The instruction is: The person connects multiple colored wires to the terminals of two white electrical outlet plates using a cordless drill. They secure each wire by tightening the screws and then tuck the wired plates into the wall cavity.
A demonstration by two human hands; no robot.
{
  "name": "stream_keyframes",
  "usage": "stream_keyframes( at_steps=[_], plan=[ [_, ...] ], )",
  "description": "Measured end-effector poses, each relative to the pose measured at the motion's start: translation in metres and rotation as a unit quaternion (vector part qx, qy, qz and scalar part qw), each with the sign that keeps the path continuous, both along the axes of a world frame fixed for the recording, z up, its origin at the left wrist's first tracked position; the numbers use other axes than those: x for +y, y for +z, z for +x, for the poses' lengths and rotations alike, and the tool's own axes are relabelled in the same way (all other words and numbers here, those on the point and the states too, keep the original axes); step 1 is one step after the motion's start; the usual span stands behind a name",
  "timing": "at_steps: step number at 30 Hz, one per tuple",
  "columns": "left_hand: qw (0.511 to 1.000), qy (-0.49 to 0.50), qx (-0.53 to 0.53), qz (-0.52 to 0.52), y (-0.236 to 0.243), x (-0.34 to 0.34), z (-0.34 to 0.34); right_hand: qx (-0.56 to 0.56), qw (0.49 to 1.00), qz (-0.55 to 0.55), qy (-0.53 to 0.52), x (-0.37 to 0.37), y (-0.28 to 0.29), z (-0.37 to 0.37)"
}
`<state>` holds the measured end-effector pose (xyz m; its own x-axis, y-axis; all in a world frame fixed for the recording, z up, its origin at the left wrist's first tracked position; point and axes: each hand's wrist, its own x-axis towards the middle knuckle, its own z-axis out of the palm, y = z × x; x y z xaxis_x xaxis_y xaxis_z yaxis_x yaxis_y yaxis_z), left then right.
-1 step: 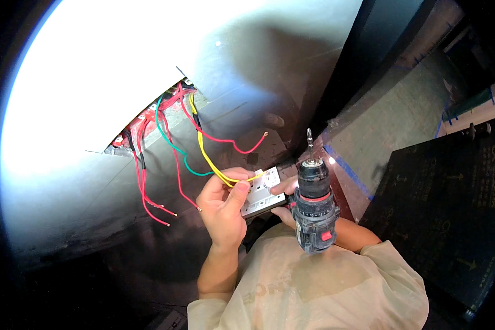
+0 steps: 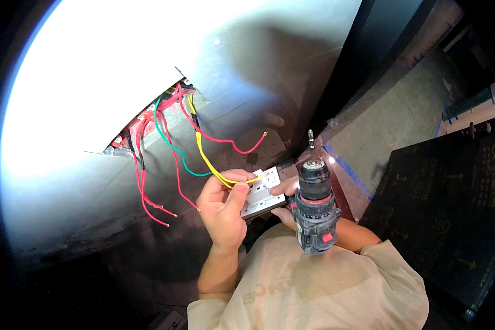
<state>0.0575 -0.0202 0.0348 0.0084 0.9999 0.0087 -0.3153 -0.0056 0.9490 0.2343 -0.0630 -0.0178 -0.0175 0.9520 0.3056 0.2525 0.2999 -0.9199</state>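
Pinches yellow wires (image 2: 199, 144) with left fingers (image 2: 237, 196); holds white electrical faceplate (image 2: 261, 200) in right fingers (image 2: 286, 187); best keep faceplate steady, wires straight.

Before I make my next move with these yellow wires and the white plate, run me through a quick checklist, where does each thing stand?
1. Yellow wires steadied: ok, pinched in the left hand.
2. White plate supported: ok, the right hand holds it.
3. Yellow ends seated in the plate: cannot tell, the fingers and glare obscure them.
4. Green wire end located: cannot tell, it disappears at the left hand.
5. Long red wire tip covered: not ok, bare metal shows.
6. Drill bit pointing away from the plate: ok.
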Motion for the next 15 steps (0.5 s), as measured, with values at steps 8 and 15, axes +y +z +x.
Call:
stream_keyframes(
  at_steps=[8, 15],
  plan=[
    [0.994, 0.002, -0.001, 0.11, -0.007, -0.006, 0.006, -0.042, 0.993, 0.108, 0.004, -0.005, 0.005, 0.002],
    [0.993, -0.023, -0.069, 0.098, -0.003, -0.002, 0.008, 0.027, 0.986, 0.16, 0.035, 0.0, 0.003, 0.005]
  ],
)
